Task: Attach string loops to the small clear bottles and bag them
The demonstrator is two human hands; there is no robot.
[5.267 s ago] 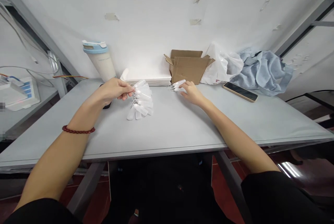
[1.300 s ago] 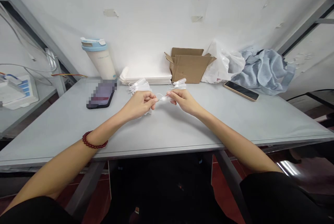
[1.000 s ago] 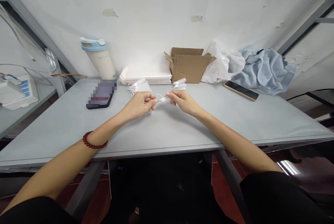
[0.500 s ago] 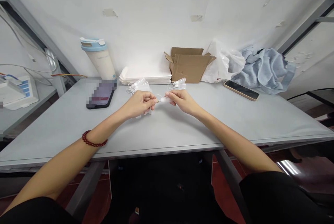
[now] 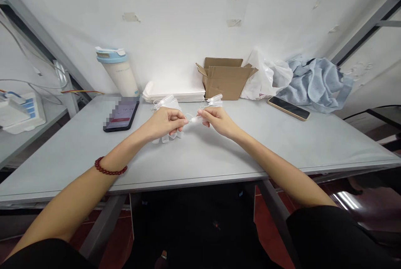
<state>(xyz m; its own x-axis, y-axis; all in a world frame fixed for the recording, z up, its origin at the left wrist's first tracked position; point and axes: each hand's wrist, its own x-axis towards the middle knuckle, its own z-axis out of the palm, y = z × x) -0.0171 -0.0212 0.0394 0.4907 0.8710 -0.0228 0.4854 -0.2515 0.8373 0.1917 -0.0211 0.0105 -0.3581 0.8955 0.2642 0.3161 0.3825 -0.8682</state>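
My left hand (image 5: 166, 123) is closed in a pinch on the thin white cord at the left end of a small white translucent tube-shaped piece (image 5: 194, 119). The body of that piece is pinched between the thumb and fingers of my right hand (image 5: 218, 120). A little loop of cord arches between the two hands, above the tabletop. Behind and below my left hand lies a pile of similar white pieces (image 5: 169, 101), partly covered by the hand. A few more corded pieces (image 5: 215, 100) lie just behind my right hand.
Along the wall stand a tumbler (image 5: 120, 74), a stack of white sheets or trays (image 5: 175, 91), an open cardboard box (image 5: 225, 82), a plastic bag (image 5: 266, 72) and blue cloth (image 5: 319, 85). One phone (image 5: 123, 116) lies at left, another phone (image 5: 288, 108) at right on the grey table (image 5: 200, 160).
My left hand and forearm have shifted slightly left, showing more of the pile below it. Both hands keep their pinch on the small white piece and its cord.
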